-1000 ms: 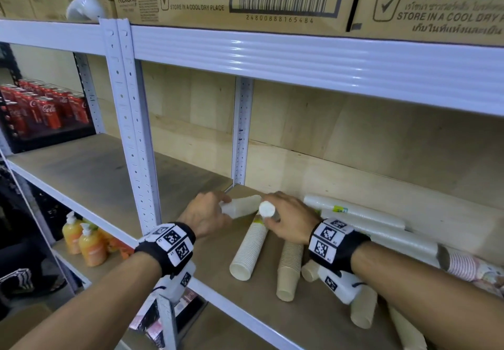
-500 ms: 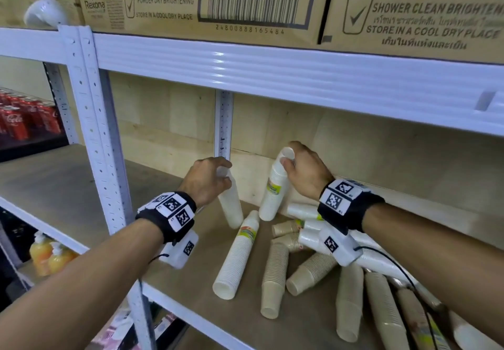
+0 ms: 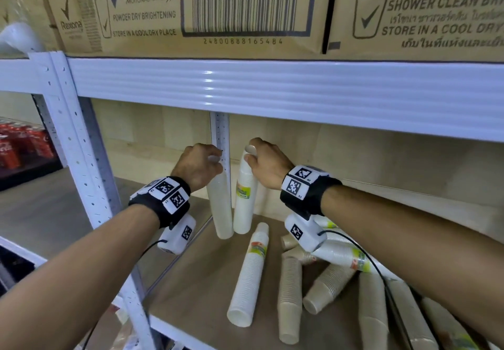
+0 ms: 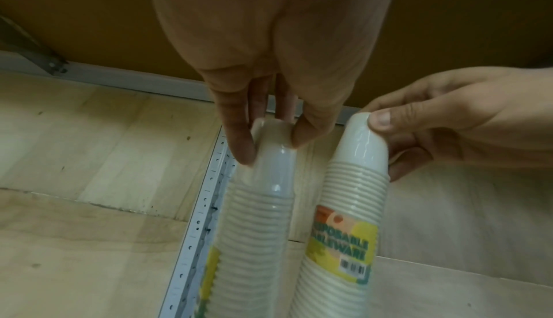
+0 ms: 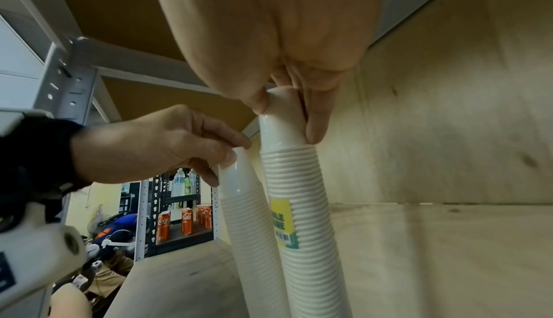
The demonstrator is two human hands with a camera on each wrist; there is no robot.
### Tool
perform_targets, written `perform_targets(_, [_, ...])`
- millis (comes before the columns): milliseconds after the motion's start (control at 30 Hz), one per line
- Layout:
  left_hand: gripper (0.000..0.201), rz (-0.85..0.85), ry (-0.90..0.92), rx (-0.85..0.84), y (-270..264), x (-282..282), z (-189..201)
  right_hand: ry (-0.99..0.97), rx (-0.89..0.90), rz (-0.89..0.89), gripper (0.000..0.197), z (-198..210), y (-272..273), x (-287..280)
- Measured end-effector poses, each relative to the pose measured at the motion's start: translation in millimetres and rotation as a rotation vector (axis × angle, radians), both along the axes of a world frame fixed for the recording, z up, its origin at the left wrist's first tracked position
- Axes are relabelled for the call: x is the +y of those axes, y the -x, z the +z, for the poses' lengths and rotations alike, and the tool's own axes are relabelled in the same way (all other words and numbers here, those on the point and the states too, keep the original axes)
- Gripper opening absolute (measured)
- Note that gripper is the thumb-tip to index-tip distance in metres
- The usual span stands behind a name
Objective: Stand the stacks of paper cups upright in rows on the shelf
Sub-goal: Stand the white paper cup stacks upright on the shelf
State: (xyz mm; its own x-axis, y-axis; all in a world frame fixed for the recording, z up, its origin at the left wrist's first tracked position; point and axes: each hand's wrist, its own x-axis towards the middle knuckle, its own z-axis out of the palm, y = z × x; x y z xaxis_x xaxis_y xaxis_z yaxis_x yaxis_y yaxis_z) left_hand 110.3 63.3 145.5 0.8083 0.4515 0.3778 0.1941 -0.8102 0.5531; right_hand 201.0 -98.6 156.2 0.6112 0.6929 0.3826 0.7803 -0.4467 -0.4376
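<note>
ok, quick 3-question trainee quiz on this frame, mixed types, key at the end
1. True or false: the left hand and the right hand each grip the top of an upright white cup stack.
2. Which upright stack shows a yellow-green label in the head view? A) left stack B) right stack
3. Fill in: the brown cup stacks on the shelf board are ____.

Key: 1 true; 2 B; 3 lying down
</note>
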Motion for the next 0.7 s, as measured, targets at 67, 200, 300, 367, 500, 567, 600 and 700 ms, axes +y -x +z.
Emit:
perform_targets(67, [0.035, 0.0, 0.0, 0.014, -2, 6, 3, 0.026, 0.025, 0.006, 0.033, -5, -2, 13])
perform_targets(200, [0.025, 0.001, 0.004, 0.046, -10, 15, 3, 0.085, 0.057, -0.017, 0.033, -14, -8, 31])
perform_targets(300, [0.016, -0.018, 0.01, 0.075, -17, 15, 1, 0.121, 0.08, -0.037, 0.032, -23, -16, 40])
perform_targets(367, [0.021, -0.023, 0.005, 0.111, -23, 13, -2, 0.141, 0.095, -0.053, 0.032, -29, -21, 42])
perform_targets(500, [0.024, -0.045, 0.004, 0.13, -31, 11, -4, 0.13, 0.103, -0.07, 0.03, -35, -28, 45])
perform_targets(567, [0.013, -0.061, 0.008, 0.126, -36, 11, -5, 0.125, 0.091, -0.076, 0.028, -35, -32, 47])
perform_targets(600, [0.024, -0.05, 0.012, 0.131, -38, 12, -6, 0.121, 0.08, -0.081, 0.026, -35, -34, 48])
perform_targets(700, [0.036, -0.045, 0.034, 0.153, -43, 14, -6, 0.108, 0.04, -0.081, 0.032, -32, -38, 47])
